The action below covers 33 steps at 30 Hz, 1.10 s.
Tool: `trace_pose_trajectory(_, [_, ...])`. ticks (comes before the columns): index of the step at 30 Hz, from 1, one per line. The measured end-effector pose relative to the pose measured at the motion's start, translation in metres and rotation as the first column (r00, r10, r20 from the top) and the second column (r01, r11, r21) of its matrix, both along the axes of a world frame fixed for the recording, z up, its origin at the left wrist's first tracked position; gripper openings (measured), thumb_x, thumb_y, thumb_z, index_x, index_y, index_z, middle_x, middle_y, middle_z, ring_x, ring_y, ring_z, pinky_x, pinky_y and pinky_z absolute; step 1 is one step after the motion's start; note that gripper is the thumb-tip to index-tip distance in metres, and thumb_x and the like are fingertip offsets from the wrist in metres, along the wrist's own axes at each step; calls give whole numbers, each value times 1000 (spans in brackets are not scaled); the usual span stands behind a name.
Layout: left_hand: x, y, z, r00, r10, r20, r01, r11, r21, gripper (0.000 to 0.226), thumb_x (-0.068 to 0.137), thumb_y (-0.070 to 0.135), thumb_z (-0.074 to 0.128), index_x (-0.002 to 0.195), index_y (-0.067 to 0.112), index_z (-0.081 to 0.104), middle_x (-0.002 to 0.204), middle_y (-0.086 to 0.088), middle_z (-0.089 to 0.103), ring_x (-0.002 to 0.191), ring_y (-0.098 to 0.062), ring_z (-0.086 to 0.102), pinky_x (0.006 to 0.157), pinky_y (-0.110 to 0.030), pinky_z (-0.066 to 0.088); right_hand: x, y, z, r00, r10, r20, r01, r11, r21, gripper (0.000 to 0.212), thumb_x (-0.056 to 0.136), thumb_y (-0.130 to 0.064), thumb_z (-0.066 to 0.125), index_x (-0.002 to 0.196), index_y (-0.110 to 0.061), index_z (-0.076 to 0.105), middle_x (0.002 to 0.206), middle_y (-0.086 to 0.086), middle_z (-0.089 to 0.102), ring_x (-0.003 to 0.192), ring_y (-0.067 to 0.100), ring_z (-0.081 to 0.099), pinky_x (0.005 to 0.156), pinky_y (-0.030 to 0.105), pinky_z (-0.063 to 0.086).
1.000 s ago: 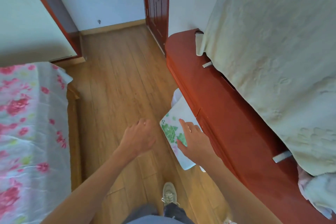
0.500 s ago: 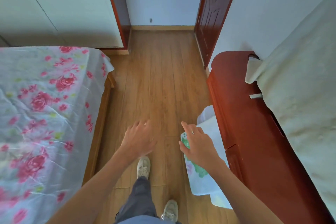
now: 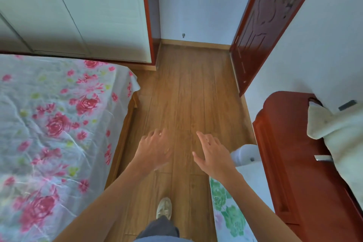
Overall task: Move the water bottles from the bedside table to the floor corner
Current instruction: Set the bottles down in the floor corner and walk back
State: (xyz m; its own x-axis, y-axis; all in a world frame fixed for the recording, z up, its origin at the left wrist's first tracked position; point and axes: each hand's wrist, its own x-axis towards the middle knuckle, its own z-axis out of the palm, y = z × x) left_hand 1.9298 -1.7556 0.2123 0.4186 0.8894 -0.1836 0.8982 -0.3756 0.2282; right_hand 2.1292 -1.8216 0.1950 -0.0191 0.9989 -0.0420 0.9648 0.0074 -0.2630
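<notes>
A pale beige shoe (image 3: 164, 208) with a rounded toe is the one foot in view. Just behind the shoe, a loose dark grey trouser leg (image 3: 159, 228) covers its heel, and behind that lies a strip of blue-grey cloth (image 3: 157, 239). Ahead of the shoe, the left hand (image 3: 155, 150) and right hand (image 3: 213, 155) are bare. So are the left forearm (image 3: 110, 192) and right forearm (image 3: 255, 202).

I am looking into a bedroom in a home: a bed (image 3: 49, 124) under a sheet printed with pink roses fills the left side, and just past its end stands a tall wardrobe (image 3: 78, 15) with pale sliding doors. A wooden plank floor (image 3: 192, 94) runs between the bed and a glossy dark-red cabinet (image 3: 284, 163) draped with a cream cloth (image 3: 337, 133). It ends at a skirting board (image 3: 196, 44), beside a carved dark-red door (image 3: 265, 25).
</notes>
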Motion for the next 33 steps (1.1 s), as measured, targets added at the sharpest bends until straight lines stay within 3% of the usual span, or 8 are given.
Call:
trace_pose_trajectory(14, [-31,138,3,996,85,-5,-85,996,29,45,94,44,43,130,17,43,129,-2,52,111,-20,53,94,-38,47,-18,157,8,995,103,10,-103,994,24,67,97,-52,42,152,-20,22,136,-1,47,116,14,51,90,29,51])
trace_pose_trajectory(33, [73,355,1,973,232,-9,-232,972,29,57,96,47,42,142,16,30,135,-6,47,113,-22,54,95,-38,50,80,407,14,969,247,26,-247,969,-7,69,98,-52,42,154,-19,17,140,2,46,121,18,50,93,31,50])
